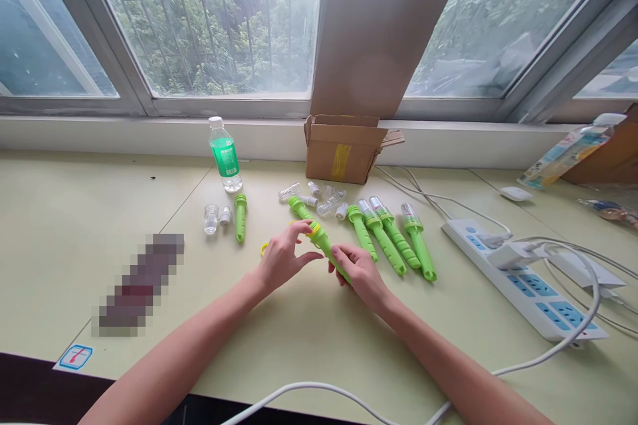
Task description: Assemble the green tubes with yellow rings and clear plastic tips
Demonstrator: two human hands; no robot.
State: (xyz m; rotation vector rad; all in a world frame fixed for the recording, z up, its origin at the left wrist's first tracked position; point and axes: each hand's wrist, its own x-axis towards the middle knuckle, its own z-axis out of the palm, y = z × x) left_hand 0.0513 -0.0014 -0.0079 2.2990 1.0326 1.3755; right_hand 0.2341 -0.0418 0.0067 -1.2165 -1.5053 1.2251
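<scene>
A green ridged plastic handle (323, 243) slants over the table, its lower part gripped between the thumb and fingers of my right hand (363, 277). Around its upper end is a yellow ring (314, 230). The fingertips of my left hand (285, 257) are closed at this ring, while its thumb points toward the handle's side. Just behind lies another green handle (300, 207), partly covered. A second yellow ring (264, 249) rests by my left hand. To the right are a bare green handle (363, 234) and several handles with clear caps (411, 214).
Clear cups and small white pieces (329, 201) lie before an open cardboard box (343, 151). On the left stand a bottle (225, 156), a clear cup (211, 220) and a green handle (240, 219). A power strip (523, 285) with white cables occupies the right.
</scene>
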